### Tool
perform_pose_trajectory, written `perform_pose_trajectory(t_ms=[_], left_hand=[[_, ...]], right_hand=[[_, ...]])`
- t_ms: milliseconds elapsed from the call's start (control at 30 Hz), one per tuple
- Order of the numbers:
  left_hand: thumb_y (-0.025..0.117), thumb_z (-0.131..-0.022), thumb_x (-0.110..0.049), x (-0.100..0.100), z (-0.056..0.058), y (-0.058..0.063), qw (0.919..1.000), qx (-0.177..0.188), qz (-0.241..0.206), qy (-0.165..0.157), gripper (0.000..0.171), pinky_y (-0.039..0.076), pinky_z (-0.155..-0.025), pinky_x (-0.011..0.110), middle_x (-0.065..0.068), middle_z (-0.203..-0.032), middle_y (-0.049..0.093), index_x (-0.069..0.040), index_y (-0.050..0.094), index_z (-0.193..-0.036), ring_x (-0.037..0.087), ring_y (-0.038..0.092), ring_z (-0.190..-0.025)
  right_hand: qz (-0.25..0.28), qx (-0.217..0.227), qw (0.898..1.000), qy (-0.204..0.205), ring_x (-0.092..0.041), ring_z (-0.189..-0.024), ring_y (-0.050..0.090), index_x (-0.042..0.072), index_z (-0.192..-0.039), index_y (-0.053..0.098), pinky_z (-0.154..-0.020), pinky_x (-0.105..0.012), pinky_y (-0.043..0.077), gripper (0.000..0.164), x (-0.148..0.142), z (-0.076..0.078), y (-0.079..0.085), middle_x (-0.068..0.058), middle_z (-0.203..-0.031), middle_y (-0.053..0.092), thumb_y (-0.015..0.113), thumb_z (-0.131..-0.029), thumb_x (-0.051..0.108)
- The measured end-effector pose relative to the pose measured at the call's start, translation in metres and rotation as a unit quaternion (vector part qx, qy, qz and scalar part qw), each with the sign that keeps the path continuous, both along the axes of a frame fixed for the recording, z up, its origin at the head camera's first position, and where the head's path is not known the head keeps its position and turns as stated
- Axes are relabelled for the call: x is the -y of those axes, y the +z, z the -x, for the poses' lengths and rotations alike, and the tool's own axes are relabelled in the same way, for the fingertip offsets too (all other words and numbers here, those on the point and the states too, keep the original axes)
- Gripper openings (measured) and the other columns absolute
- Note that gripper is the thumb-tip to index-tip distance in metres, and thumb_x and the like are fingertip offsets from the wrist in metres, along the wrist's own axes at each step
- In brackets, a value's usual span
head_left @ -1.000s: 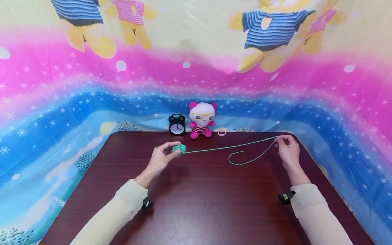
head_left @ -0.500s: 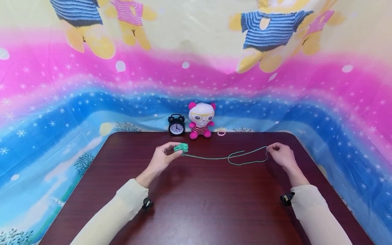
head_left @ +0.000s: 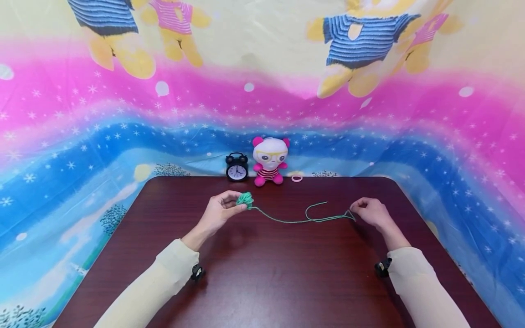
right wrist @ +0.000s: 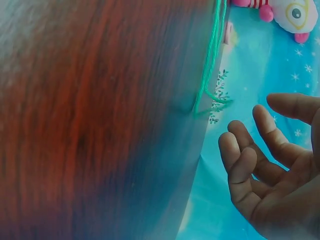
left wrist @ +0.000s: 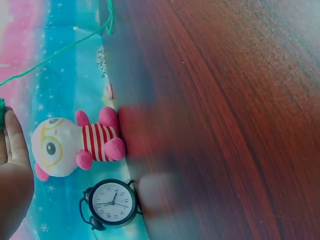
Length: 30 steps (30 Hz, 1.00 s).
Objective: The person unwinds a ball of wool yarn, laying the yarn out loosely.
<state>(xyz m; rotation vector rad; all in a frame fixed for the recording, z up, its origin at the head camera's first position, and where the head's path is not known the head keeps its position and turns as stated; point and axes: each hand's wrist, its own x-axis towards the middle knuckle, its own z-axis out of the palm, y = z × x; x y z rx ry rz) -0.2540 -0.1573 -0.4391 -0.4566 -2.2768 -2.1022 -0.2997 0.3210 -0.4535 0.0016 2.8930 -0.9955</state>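
Note:
My left hand pinches a small wound bundle of green yarn between thumb and fingers above the table. In the left wrist view only an edge of that bundle shows beside the fingers. From it a loose yarn strand sags rightward and doubles back in a fold near my right hand. The right wrist view has the folded strand just off the fingertips, while the right hand has its thumb and fingers apart, nothing between them.
At the back edge of the dark wooden table stand a black alarm clock and a pink-and-white plush panda. A small pink ring lies right of the panda. A printed cloth hangs behind and around the table.
My right hand has moved left and lowered, and the taut strand has gone slack, its fold released from the fingers. The left hand is nearly still, with the bundle turned slightly.

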Motion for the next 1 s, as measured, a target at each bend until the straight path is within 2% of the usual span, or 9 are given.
perform_pose_trajectory(t_ms=[300,533,700,833,1000], left_hand=[[0.078,-0.087,-0.017,-0.002,0.000,0.001,0.9998,0.016,0.002,-0.012,0.045,0.058,-0.087,0.026,-0.001,-0.111,0.070,-0.011,0.063,-0.129,0.011,0.072,-0.100],[0.078,-0.088,-0.018,-0.003,-0.001,0.000,0.9996,0.012,0.023,-0.010,0.040,0.058,-0.087,0.026,0.000,-0.111,0.070,-0.008,0.065,-0.124,0.013,0.072,-0.101],[0.078,-0.087,-0.019,-0.005,-0.001,-0.001,0.9994,0.019,0.027,-0.009,0.037,0.059,-0.087,0.028,0.000,-0.109,0.070,-0.008,0.066,-0.121,0.015,0.071,-0.100],[0.078,-0.087,-0.019,-0.006,-0.002,0.000,0.9993,0.025,0.027,-0.009,0.036,0.059,-0.089,0.030,0.003,-0.111,0.070,-0.009,0.066,-0.120,0.016,0.072,-0.101],[0.078,-0.088,-0.018,-0.008,-0.002,0.002,0.9993,0.021,0.029,-0.010,0.035,0.060,-0.085,0.029,0.004,-0.109,0.070,-0.008,0.067,-0.119,0.020,0.071,-0.099]], right_hand=[[0.006,-0.037,0.999,0.012,-0.034,-0.108,0.060,0.010,-0.117,0.067,-0.077,-0.037,0.047,0.031,0.021,-0.004,0.006,-0.017,-0.119,0.068,0.060,-0.099,0.034],[0.038,-0.072,0.995,0.060,-0.029,-0.106,0.064,0.012,-0.117,0.067,-0.079,-0.034,0.050,0.029,0.045,-0.009,0.008,-0.011,-0.112,0.072,0.063,-0.099,0.033],[0.061,-0.090,0.991,0.079,-0.025,-0.101,0.066,0.011,-0.115,0.068,-0.078,-0.033,0.049,0.026,0.069,-0.012,0.013,-0.008,-0.107,0.073,0.066,-0.097,0.030],[0.083,-0.090,0.988,0.090,-0.023,-0.097,0.067,0.010,-0.113,0.070,-0.077,-0.032,0.049,0.025,0.086,-0.015,0.014,-0.007,-0.104,0.074,0.068,-0.095,0.028],[0.131,-0.058,0.984,0.102,-0.030,-0.097,0.067,0.012,-0.112,0.070,-0.070,-0.034,0.054,0.024,0.103,-0.018,0.015,-0.008,-0.105,0.074,0.069,-0.094,0.028]])
